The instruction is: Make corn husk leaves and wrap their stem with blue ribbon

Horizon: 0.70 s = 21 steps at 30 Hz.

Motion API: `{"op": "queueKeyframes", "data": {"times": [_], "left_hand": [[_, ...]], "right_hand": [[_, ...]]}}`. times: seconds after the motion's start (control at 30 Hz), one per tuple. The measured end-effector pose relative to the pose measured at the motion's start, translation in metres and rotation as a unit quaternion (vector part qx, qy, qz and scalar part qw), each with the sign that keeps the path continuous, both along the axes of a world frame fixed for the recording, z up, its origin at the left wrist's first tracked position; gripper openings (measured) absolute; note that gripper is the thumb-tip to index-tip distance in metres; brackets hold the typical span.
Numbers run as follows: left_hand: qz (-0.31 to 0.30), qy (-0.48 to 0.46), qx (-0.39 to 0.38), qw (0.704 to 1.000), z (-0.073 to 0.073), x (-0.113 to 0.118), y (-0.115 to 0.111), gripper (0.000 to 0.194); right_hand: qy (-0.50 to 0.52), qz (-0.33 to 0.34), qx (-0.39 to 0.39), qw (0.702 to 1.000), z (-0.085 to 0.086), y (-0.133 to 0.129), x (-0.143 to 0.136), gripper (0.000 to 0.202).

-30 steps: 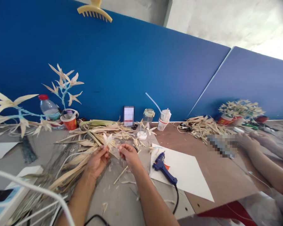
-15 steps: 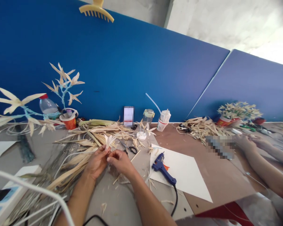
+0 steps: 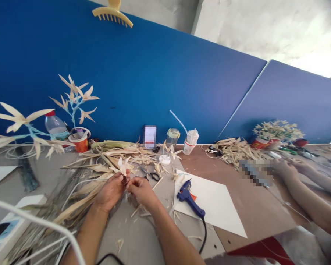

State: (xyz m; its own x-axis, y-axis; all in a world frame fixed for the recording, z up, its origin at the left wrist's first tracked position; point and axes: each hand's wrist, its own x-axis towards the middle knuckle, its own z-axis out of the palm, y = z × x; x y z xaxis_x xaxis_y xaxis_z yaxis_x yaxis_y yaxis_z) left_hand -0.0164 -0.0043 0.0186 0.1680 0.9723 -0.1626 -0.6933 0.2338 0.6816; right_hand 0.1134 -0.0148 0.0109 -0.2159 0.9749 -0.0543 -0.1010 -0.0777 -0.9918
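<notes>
**Papery flower (image 3: 124,165) upright between fingertips**

The left hand (image 3: 110,191) pinches the flower near its base, its thin, pointed, creamy petals splayed above the fingertips. The right hand (image 3: 142,189) has thumb and forefinger closed together just below the petals; whether anything is gripped there, I cannot tell.

Just beyond lie metal scissors (image 3: 150,174) with dark looped handles. Left of the hands, long, dry, ribbon-like husks (image 3: 79,209) sprawl over the smooth grey table (image 3: 138,239). To the right, a blue glue gun (image 3: 194,205) rests on a flat white sheet (image 3: 223,209). Farther back, a blue-wrapped branch (image 3: 75,108) with spiky pale blooms rises from a red cup (image 3: 82,144).
</notes>
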Motion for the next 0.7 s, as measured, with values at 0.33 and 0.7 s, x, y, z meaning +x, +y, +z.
{"op": "queueKeyframes", "data": {"times": [0.33,0.7], "left_hand": [[-0.034,-0.004,0.040,0.999,-0.005,-0.001,0.001,0.027],[-0.047,0.018,-0.049,0.998,-0.008,0.002,0.001,0.015]], "right_hand": [[0.094,-0.014,-0.042,0.995,0.012,0.000,0.004,0.017],[0.111,0.065,-0.064,0.990,0.005,-0.005,-0.007,0.023]]}}
